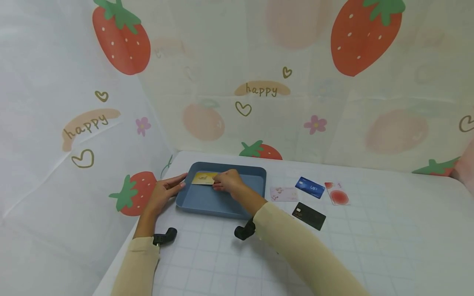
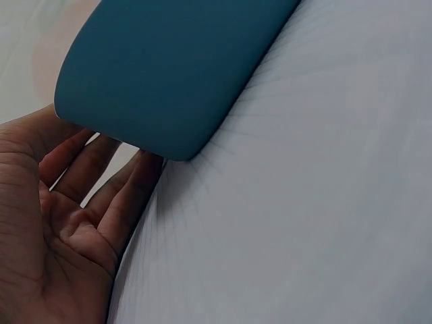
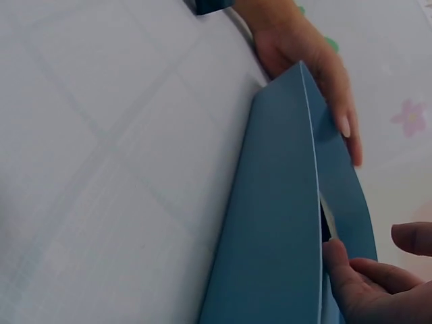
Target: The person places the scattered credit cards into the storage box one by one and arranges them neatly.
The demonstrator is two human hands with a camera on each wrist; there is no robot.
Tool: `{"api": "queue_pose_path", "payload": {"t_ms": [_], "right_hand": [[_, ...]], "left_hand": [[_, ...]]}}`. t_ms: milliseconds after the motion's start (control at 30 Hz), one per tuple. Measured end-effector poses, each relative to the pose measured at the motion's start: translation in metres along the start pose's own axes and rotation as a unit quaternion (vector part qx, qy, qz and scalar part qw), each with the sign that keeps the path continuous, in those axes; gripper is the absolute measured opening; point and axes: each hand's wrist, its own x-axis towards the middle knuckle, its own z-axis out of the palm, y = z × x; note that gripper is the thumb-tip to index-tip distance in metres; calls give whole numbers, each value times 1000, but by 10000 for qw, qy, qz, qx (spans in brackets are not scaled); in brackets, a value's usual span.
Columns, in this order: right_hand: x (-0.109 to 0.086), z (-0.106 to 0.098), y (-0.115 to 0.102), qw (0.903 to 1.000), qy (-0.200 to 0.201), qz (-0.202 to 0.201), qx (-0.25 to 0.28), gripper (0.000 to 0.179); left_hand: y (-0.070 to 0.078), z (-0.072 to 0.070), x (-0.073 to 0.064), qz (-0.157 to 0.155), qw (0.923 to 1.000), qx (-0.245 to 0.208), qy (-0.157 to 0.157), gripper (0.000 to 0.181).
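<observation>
The blue rectangular tray (image 1: 218, 211) lies on the white table, to the left of several loose cards. A yellow card (image 1: 203, 177) is inside it, toward the back left corner. My right hand (image 1: 229, 182) reaches over the tray and pinches the card's right edge with curled fingers. The right wrist view shows these fingertips (image 3: 337, 256) low between the walls, beside a dark, pale-edged sliver; most of the card is hidden there. My left hand (image 1: 164, 193) touches the tray's left end with fairly straight fingers. Close up, these fingers (image 2: 121, 202) rest against the outer wall.
Right of the tray lie a pale pink card (image 1: 284, 194), a blue card (image 1: 310, 187), a red-and-white card (image 1: 338, 193) and a black card (image 1: 309, 216). A printed strawberry cloth (image 1: 259, 123) hangs behind and to the left. Black wrist cameras (image 1: 166, 237) sit at both cuffs.
</observation>
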Motion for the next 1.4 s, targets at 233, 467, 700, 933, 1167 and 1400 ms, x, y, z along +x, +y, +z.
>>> {"api": "queue_pose_path", "payload": {"t_ms": [233,467,700,933,1167,1400], "right_hand": [[0,-1,-1,9999,-22,72,131,38],[-5,-3,-3,9999,-53,142,51,40],[-25,-8,-9,9992,-244,-80,-303,36],[-49,-12,-13,9956,-477,-412,-690,38],[-76,-24,-19,9893,-819,-850,-857,31],[-102,-37,-23,9817,-1017,-1214,-1054,31]], "left_hand": [[3,0,0,-84,10000,-2,-1,48],[4,1,-1,-102,9999,-35,-36,48],[3,2,1,-124,9999,-8,-86,49],[4,1,-2,-162,9999,-9,-29,50],[4,1,-4,-134,9999,2,-21,49],[4,1,-2,9,10000,-10,-90,49]]}}
